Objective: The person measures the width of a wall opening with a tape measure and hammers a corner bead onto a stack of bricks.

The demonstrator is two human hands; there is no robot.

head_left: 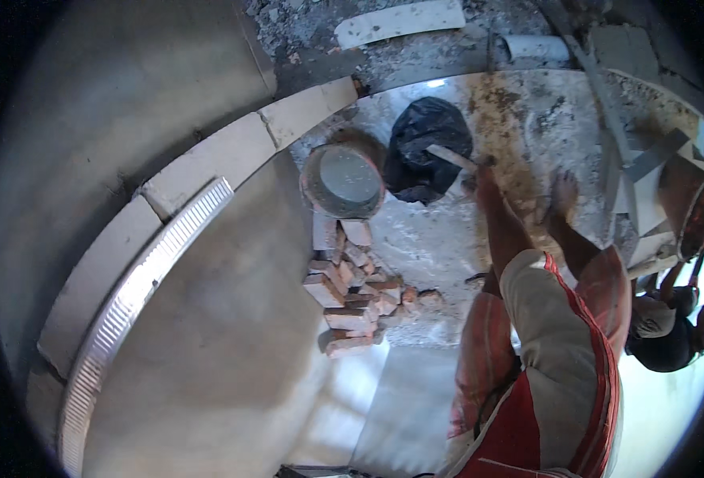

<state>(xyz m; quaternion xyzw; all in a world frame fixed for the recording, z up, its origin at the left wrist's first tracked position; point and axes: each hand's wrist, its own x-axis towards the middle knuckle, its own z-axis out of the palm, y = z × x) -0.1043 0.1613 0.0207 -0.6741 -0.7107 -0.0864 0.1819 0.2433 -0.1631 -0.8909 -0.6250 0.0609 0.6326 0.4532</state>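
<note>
Stick [450, 156] in the right hand [486, 165], out over black plastic [415, 131]

And it's the right arm doing the reaching, coming up out of a grey-and-red sleeve [547, 327]! The fingers look closed around the near end of the pale stick, though they are too small and dark to count. The far end points left, lying across the right side of the black plastic, which sits crumpled on the stained floor [439, 255]; bag or soft tub, nobody can tell from up here. The left hand is out of view, so no word on its fingers.

Just left of the plastic stands a round bucket [310, 187], grey liquid inside. Right below it, what a jumble: bricks [344, 319], whole and broken, heaped every which way. Over to the right of the reaching arm, a bare foot [563, 193] is planted on the floor, the leg running back to reddish cloth [611, 291].

Swing left and there's a row of pale blocks [212, 167], bowed by the lens, with a slotted metal strip [133, 307] along its inner side. Up top, a white curved board [400, 22] lies among the rubble [304, 28]. Far right, near leaning pale panels [647, 203], another person [661, 350] in a dark top and a cap is low by the edge.
</note>
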